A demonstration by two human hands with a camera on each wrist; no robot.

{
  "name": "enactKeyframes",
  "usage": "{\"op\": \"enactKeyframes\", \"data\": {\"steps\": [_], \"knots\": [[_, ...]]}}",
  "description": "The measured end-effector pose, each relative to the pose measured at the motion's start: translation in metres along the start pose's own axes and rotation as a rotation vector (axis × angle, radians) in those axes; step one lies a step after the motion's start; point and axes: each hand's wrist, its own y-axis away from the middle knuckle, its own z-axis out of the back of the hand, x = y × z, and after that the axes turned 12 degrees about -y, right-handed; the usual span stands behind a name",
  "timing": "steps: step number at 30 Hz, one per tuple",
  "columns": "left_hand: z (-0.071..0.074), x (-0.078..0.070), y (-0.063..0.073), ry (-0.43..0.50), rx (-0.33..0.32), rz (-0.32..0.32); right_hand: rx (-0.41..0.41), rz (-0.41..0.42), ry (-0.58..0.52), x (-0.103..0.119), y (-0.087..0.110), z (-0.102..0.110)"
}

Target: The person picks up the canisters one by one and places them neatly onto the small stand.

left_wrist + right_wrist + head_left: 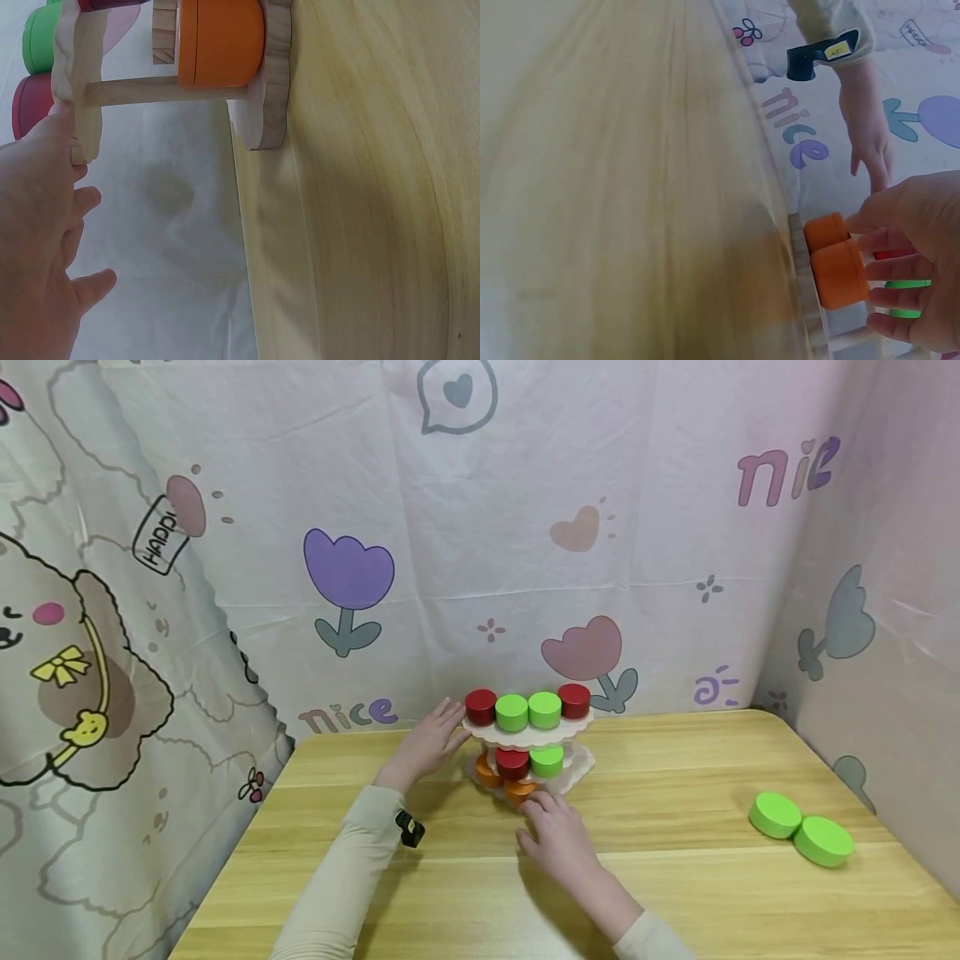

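Observation:
A tiered pale wooden stand [517, 739] with scalloped edges stands on the table. On its top tier, a red cylinder [481, 707] and another red one [574, 701] flank two green cylinders [512, 713]. Lower down are a red cylinder [512, 765] and a green cylinder [547, 762], with orange cylinders [838, 276] at the base level. My left hand [429, 745] touches the top tier's left edge, fingers extended. My right hand [564, 843] reaches in from the front, fingertips right at the front orange cylinder, fingers fairly straight and spread.
Two green cylinders [776, 816] lie side by side on the right part of the wooden table [675, 893]. A printed cloth [480, 527] hangs behind the table's back edge and along both sides. A black strap mount [409, 829] sits on the left sleeve.

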Motion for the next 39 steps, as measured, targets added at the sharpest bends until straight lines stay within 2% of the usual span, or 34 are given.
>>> {"op": "enactKeyframes", "data": {"steps": [12,17,24,32,39], "knots": [[0.001,-0.001,0.0,0.003,0.004,-0.002,-0.028,0.002,0.025,-0.011,0.007,0.021],[0.002,-0.001,0.001,0.005,0.01,0.003,-0.027,-0.027,0.053,-0.021,0.013,0.032],[0.0,-0.001,0.0,-0.005,-0.001,-0.001,-0.045,-0.02,0.104,-0.038,0.02,0.049],[0.001,0.0,0.001,0.001,0.013,0.011,-0.039,-0.067,0.151,-0.059,0.028,0.077],[0.002,-0.001,0.002,0.003,-0.022,-0.014,-0.039,-0.099,0.179,-0.082,0.037,0.108]]}}
